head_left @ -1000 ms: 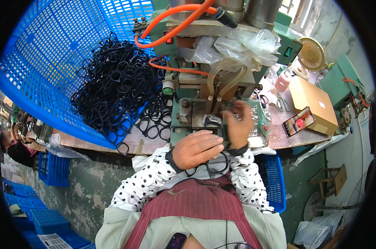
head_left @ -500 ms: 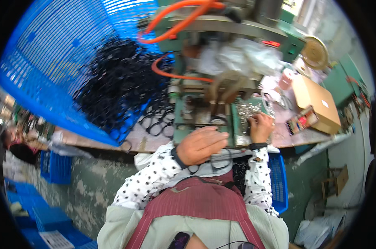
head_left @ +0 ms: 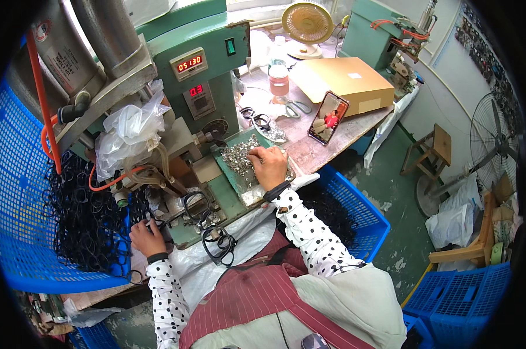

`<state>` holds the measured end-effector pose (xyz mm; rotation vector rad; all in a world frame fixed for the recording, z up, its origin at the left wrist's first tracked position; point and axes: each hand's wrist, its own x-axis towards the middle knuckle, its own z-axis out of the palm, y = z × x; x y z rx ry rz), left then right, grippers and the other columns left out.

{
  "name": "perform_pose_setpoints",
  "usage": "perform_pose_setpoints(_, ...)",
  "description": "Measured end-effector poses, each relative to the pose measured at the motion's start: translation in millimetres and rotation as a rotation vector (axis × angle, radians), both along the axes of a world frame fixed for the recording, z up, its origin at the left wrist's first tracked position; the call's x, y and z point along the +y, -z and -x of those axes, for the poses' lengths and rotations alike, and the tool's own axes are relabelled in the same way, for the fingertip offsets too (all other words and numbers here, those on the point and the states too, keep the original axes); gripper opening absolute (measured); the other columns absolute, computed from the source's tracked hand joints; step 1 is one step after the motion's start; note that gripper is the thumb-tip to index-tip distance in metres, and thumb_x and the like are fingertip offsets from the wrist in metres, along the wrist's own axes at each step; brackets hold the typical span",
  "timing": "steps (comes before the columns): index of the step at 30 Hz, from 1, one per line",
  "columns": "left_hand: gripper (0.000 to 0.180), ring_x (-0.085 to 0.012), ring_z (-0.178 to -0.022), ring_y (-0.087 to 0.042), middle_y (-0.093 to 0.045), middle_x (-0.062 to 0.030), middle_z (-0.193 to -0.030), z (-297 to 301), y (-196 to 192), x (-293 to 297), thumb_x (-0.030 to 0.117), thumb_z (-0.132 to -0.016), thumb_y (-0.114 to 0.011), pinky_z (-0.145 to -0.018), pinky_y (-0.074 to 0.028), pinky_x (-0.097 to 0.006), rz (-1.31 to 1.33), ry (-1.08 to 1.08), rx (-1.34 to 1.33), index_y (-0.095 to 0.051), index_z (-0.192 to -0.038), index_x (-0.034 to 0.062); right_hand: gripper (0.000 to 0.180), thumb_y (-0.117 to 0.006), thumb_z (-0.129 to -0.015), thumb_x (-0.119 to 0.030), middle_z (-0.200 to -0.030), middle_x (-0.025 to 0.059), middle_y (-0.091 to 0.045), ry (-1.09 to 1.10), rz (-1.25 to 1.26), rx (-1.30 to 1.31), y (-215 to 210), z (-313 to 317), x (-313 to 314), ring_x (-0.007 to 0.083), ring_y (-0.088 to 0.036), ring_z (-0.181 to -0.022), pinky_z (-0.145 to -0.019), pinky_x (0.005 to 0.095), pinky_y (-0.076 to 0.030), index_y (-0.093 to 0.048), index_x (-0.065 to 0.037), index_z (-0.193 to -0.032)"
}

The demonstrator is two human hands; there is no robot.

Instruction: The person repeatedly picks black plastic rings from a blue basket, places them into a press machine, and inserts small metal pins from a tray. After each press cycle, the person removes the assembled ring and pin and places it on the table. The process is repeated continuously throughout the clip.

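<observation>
White black-dotted sleeves, dark wristbands, striped maroon apron.

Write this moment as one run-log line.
left hand: at black rings | right hand: on small metal parts in tray | press: idle

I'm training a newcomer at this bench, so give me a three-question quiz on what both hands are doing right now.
1. True or false: the right hand rests on the tray of small silvery metal parts.
2. Multiple choice: the left hand is nearest to A) the phone, B) the black loops in the blue basket, C) the desk fan.
3. Fill in: both wrists wear a black ____.

Key: 1 true; 2 B; 3 band.
</observation>
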<state>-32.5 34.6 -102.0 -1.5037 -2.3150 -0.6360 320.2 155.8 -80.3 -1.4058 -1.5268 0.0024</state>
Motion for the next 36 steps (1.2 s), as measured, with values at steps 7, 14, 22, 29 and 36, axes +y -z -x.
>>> perform_pose_setpoints(7,0.031,-0.0328,-0.099,-0.055,-0.062,-0.0096,-0.098,20.8,23.2,21.7,0.037,-0.077,-0.069,-0.076,-0.043,-0.05,0.291,-0.155,0.09,-0.063,-0.091,0.0098,0.004,-0.072,-0.075,-0.019,-0.072,-0.0022,-0.064,-0.017,-0.01,-0.032,-3.5,-0.7,-0.8,0.0201,-0.058,-0.079,-0.075,0.0403,-0.038,-0.07,-0.019,-0.078)
perform_pose_setpoints(14,0.017,-0.0386,-0.076,-0.06,-0.064,-0.0155,-0.081,37.7,15.7,-2.0,0.021,-0.084,-0.059,-0.068,-0.045,-0.05,0.083,0.035,-0.003,-0.054,-0.092,0.0078,0.008,-0.071,-0.074,-0.011,-0.082,0.0057,-0.07,-0.278,0.012,0.233,-43.5,24.7,-12.1,0.029,-0.062,-0.079,-0.075,0.0377,-0.047,-0.072,-0.013,-0.081)
perform_pose_setpoints(22,0.019,-0.0329,-0.079,-0.061,-0.066,-0.0143,-0.089,-16.5,-54.0,-8.2,0.015,-0.09,-0.062,-0.068,-0.047,-0.041,-0.399,0.178,-0.403,-0.06,-0.105,0.0049,0.017,-0.073,-0.071,-0.009,-0.08,0.0047,-0.069,-0.64,0.255,0.397,-104.8,58.4,-59.0,0.0151,-0.057,-0.067,-0.059,0.0268,-0.045,-0.075,-0.01,-0.088)
perform_pose_setpoints(29,0.014,-0.0298,-0.088,-0.059,-0.065,-0.0126,-0.095,-53.3,-112.1,-17.7,0.01,-0.09,-0.058,-0.083,-0.043,-0.038,-0.584,0.479,-0.277,-0.063,-0.101,0.0018,0.039,-0.075,-0.073,-0.003,-0.091,0.0047,-0.066,-0.708,0.449,0.587,-110.9,83.9,-60.6,0.0051,-0.056,-0.071,-0.058,0.0196,-0.038,-0.055,0.0,-0.106)
perform_pose_setpoints(36,0.026,-0.0248,-0.097,-0.064,-0.066,-0.0097,-0.107,-78.0,-130.7,-23.8,0.014,-0.09,-0.063,-0.092,-0.043,-0.044,-0.557,0.854,-0.01,-0.06,-0.115,0.0074,0.051,-0.075,-0.071,-0.002,-0.082,0.0079,-0.069,-0.765,0.337,0.758,-103.0,103.9,-52.8,0.0065,-0.058,-0.066,-0.058,0.0224,-0.045,-0.049,0.0,-0.115)
